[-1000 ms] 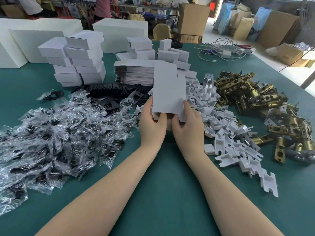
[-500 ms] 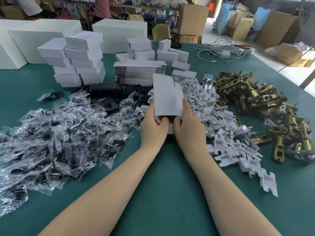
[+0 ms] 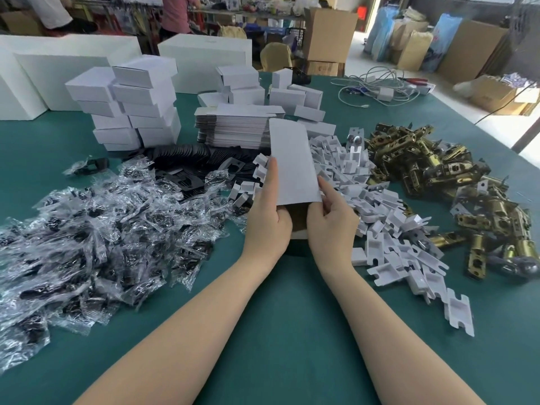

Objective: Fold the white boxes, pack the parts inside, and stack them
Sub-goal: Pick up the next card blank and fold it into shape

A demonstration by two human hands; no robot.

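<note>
A white box blank (image 3: 293,162) stands tilted over the middle of the green table (image 3: 286,331), partly opened, its brown inside showing at the near end. My left hand (image 3: 270,211) grips its left edge and my right hand (image 3: 331,214) grips its right edge. Behind it lies a stack of flat white blanks (image 3: 233,127). Finished white boxes (image 3: 131,100) are stacked at the back left. White plastic inserts (image 3: 380,206) lie to the right, brass latches (image 3: 444,176) further right, clear bagged parts (image 3: 96,229) to the left and black plates (image 3: 190,162) behind those.
Large white cartons (image 3: 58,68) stand along the far left edge. More small white boxes (image 3: 292,95) sit behind the flat stack. Cables (image 3: 377,86) lie at the back right. Cardboard boxes (image 3: 330,33) and people stand beyond the table.
The blank was wider and flat one second ago; now it is narrower and opened at the near end. Both hands have shifted along its sides and the blank has tilted away.
</note>
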